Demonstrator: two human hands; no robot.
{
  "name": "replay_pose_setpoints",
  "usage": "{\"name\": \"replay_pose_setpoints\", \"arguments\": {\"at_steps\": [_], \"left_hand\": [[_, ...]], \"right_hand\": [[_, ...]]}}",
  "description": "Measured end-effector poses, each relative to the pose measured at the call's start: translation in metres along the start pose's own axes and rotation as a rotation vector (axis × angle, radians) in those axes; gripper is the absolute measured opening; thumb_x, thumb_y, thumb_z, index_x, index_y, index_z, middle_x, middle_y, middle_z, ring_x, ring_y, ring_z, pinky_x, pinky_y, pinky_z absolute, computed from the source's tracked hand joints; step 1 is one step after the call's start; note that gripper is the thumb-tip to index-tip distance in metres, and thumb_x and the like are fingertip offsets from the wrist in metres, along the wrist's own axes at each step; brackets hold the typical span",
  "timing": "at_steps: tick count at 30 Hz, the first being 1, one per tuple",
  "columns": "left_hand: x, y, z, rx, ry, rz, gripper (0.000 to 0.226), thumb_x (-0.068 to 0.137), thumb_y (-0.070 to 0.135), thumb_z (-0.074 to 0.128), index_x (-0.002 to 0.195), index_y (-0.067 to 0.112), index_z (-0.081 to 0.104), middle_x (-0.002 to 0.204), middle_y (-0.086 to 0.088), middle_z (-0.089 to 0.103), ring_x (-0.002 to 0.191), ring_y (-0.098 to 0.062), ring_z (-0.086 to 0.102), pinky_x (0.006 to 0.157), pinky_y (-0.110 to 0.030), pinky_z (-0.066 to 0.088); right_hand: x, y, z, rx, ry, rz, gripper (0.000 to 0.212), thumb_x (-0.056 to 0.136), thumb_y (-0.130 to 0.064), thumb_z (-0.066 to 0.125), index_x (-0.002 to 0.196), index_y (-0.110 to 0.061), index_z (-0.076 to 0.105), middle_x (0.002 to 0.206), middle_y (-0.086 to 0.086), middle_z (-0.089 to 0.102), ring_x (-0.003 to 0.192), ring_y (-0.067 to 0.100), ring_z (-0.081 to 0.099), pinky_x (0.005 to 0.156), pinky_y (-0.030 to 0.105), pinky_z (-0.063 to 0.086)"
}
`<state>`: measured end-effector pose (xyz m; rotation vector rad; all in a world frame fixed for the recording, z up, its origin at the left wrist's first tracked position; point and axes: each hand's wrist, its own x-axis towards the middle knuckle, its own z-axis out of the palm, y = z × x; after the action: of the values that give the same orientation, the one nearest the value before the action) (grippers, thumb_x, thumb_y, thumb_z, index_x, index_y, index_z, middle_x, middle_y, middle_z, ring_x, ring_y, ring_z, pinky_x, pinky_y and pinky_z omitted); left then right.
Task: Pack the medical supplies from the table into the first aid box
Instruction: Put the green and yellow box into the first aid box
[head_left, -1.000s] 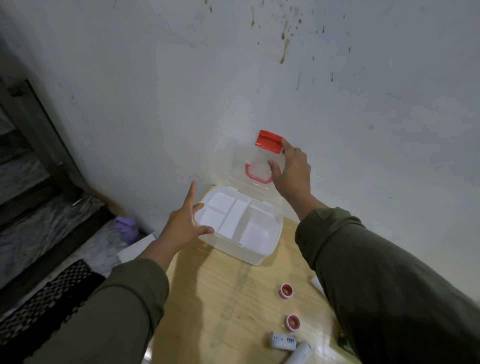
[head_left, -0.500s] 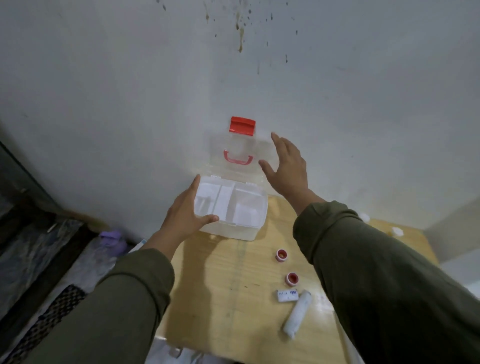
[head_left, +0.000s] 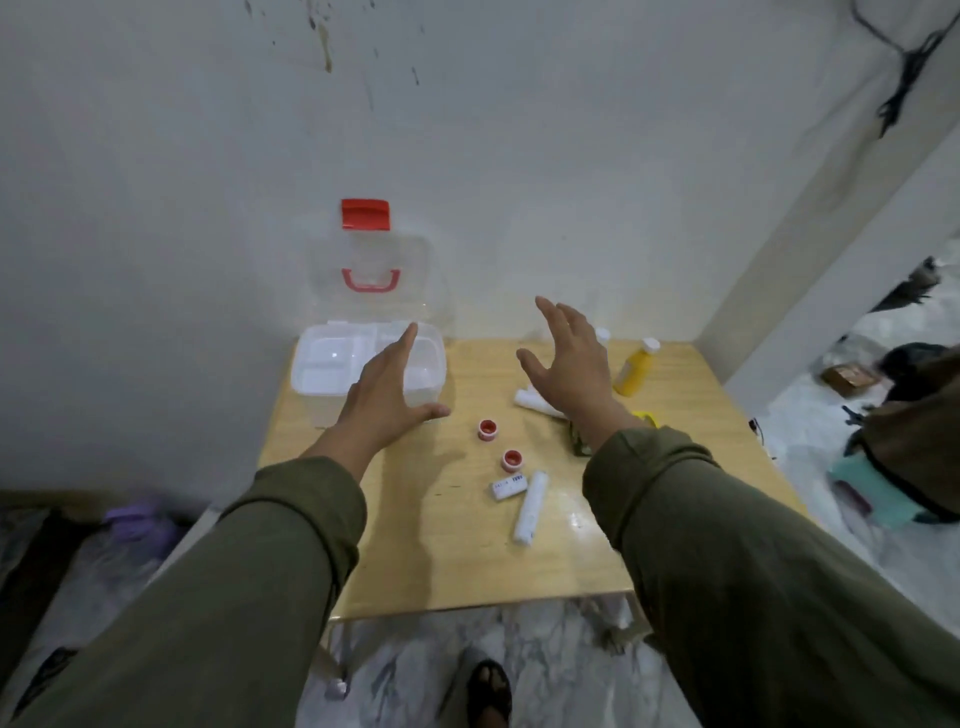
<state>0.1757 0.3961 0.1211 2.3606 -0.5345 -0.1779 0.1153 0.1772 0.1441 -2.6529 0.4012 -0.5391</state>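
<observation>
The clear first aid box (head_left: 332, 387) stands open at the table's back left, its lid (head_left: 371, 278) with red latch and red handle leaning against the wall. My left hand (head_left: 387, 397) hovers open over the box's right front corner. My right hand (head_left: 569, 364) is spread open above the table's middle right, holding nothing. On the table lie two small red-capped jars (head_left: 488, 429) (head_left: 512, 460), a small white labelled box (head_left: 509, 487), a white bandage roll (head_left: 530, 506), another white roll (head_left: 530, 401) partly under my right hand, and a yellow bottle (head_left: 635, 370).
The wooden table (head_left: 452, 561) sits in a corner against white walls. A green-yellow item (head_left: 644, 417) is mostly hidden by my right sleeve. A white-capped container (head_left: 602, 335) stands at the back. Clutter lies on the floor at right; my sandalled foot (head_left: 488, 693) is below.
My right hand has let go of the lid and moved right and down over the table. My left hand slid to the box's right corner. The view has tilted down and widened.
</observation>
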Motion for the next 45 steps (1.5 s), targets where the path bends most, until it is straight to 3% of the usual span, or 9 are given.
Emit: {"name": "replay_pose_setpoints", "arguments": {"at_steps": [8, 16, 25, 29, 36, 45], "left_hand": [[0.002, 0.042, 0.045, 0.028, -0.087, 0.103, 0.116, 0.065, 0.043, 0.081, 0.149, 0.032, 0.001, 0.157, -0.001, 0.021, 0.144, -0.023, 0.022, 0.113, -0.047, 0.030], [0.016, 0.087, 0.103, 0.014, -0.145, 0.151, 0.113, 0.067, 0.044, 0.079, 0.149, 0.034, 0.001, 0.157, -0.001, 0.021, 0.143, -0.023, 0.022, 0.111, -0.043, 0.031], [0.027, 0.100, 0.195, -0.028, -0.252, -0.083, 0.120, 0.060, 0.043, 0.084, 0.148, 0.036, 0.002, 0.146, -0.009, 0.042, 0.131, -0.031, 0.042, 0.098, -0.044, 0.042], [0.033, 0.104, 0.224, 0.010, -0.258, -0.128, 0.122, 0.062, 0.041, 0.084, 0.149, 0.028, -0.001, 0.139, -0.011, 0.050, 0.125, -0.032, 0.048, 0.092, -0.041, 0.044], [0.041, 0.103, 0.245, -0.001, -0.241, -0.187, 0.112, 0.067, 0.038, 0.081, 0.149, 0.030, 0.005, 0.145, -0.003, 0.045, 0.132, -0.025, 0.042, 0.102, -0.040, 0.039], [0.039, 0.109, 0.250, -0.032, -0.173, -0.221, 0.086, 0.075, 0.024, 0.075, 0.145, 0.028, 0.025, 0.137, -0.008, 0.053, 0.124, -0.029, 0.049, 0.099, -0.037, 0.039]], "right_hand": [[-0.049, 0.053, -0.032, -0.019, 0.055, 0.114, 0.064, 0.085, -0.032, 0.061, 0.142, -0.027, 0.033, 0.142, 0.006, 0.041, 0.133, 0.024, 0.037, 0.101, 0.044, 0.038], [-0.063, 0.117, -0.048, -0.078, -0.010, 0.217, 0.070, 0.083, -0.035, 0.065, 0.143, -0.029, 0.030, 0.144, 0.004, 0.037, 0.134, 0.024, 0.034, 0.103, 0.044, 0.035], [-0.061, 0.206, -0.035, -0.043, -0.273, 0.262, 0.083, 0.078, -0.034, 0.072, 0.145, -0.033, 0.023, 0.146, 0.003, 0.034, 0.133, 0.024, 0.035, 0.102, 0.045, 0.035], [-0.049, 0.234, -0.025, -0.017, -0.378, 0.239, 0.089, 0.076, -0.033, 0.075, 0.146, -0.032, 0.020, 0.148, 0.004, 0.031, 0.135, 0.024, 0.033, 0.106, 0.047, 0.035], [-0.031, 0.256, -0.008, 0.035, -0.532, 0.151, 0.095, 0.072, -0.026, 0.078, 0.147, -0.025, 0.021, 0.152, 0.002, 0.029, 0.136, 0.025, 0.033, 0.108, 0.049, 0.034], [-0.029, 0.257, -0.013, 0.168, -0.518, 0.086, 0.096, 0.071, -0.015, 0.080, 0.146, -0.031, 0.023, 0.142, 0.008, 0.044, 0.127, 0.025, 0.044, 0.103, 0.037, 0.037]]}}
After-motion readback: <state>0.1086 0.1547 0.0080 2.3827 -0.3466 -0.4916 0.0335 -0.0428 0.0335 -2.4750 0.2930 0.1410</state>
